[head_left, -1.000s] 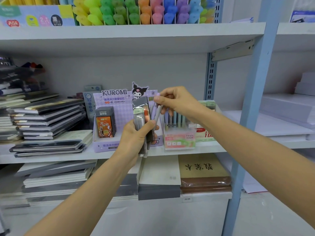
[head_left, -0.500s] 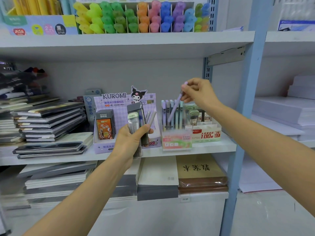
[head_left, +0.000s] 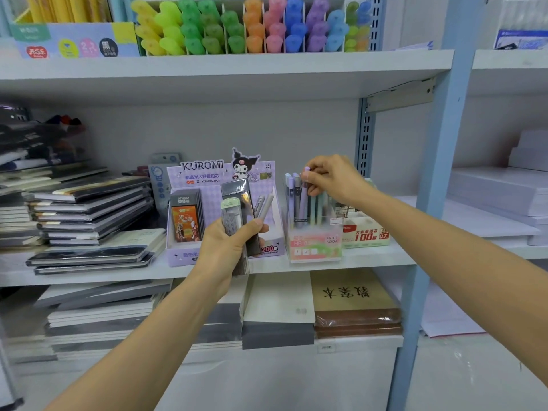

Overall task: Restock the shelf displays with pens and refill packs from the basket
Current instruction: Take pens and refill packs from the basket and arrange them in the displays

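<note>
lilac pen (head_left: 303,200) moved from the left bundle into fruit soda pen box (head_left: 315,247) on middle shelf (head_left: 373,258); right hand (head_left: 333,179) grip pinches its cap. left hand (head_left: 226,249) grip clamped on refill packs (head_left: 235,210) and two grey pens (head_left: 264,204), yet to shelve.

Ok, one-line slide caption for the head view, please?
Right hand pinches a lilac pen standing in the clear display box; left hand holds refill packs and two grey pens.

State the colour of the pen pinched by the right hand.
The pen is pale purple; head view shows it.
</note>
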Demonstrator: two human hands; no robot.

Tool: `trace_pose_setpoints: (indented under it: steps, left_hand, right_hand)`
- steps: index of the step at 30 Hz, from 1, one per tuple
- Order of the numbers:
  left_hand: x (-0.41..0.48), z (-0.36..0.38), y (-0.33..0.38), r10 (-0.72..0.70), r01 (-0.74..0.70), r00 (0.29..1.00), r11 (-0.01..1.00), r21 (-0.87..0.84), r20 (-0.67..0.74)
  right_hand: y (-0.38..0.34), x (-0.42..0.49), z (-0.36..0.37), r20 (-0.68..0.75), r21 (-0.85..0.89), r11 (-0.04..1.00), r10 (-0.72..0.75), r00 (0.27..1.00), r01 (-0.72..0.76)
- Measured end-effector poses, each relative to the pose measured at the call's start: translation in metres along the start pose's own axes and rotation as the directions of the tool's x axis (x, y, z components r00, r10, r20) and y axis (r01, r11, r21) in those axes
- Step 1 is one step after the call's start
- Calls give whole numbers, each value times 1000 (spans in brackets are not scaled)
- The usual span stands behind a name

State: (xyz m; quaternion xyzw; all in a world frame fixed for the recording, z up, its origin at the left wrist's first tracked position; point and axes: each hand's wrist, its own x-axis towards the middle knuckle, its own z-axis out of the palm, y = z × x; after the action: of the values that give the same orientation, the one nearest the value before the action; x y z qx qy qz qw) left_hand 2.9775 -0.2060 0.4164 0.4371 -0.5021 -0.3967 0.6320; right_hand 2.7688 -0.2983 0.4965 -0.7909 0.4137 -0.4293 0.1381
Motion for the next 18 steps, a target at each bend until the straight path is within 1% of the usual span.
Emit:
trace_pose_setpoints:
  steps: [2,4,6,8,11,14,15,16,17,18]
  left_hand:
    - [0,0,-1,2,-2,1000,1000,-4,0]
    - [-1,0,-1,6,-6,1000,1000,-8,3]
    - [-2,0,-1,10,-10,1000,1000,-10,7]
    - [-2,1,0,9,-8,1000,1000,-13,9]
    - [-3,4,1,12,-12,1000,1000,-16,11]
    - [-5,6,1,15,-16,1000,1000,9,25]
    - [-5,6,2,19,-19,999,1000,16,37]
    - [-6,7,2,21,-23,998,999,24,55]
    - [-7,7,3,22,-25,997,999,39,77]
    - [-8,8,4,22,-28,994,998,60,103]
  right_hand:
    - [0,1,5,-3,20,1000,17,1000,-17]
    - [1,1,9,-42,63,998,35,999,-32]
    - [2,1,11,-91,84,996,22,996,-14]
    - [5,0,14,-134,15,1000,-21,991,24]
    - [8,1,16,-152,-171,985,-63,986,37]
    - [7,0,15,-165,-226,974,-56,985,18]
    - [4,-2,14,-195,-190,982,-57,979,20]
    - [-1,-4,13,-217,-107,994,-53,975,30]
    - [-7,-7,12,-209,8,999,-38,977,40]
    - [-14,-11,11,-154,128,991,-19,988,39]
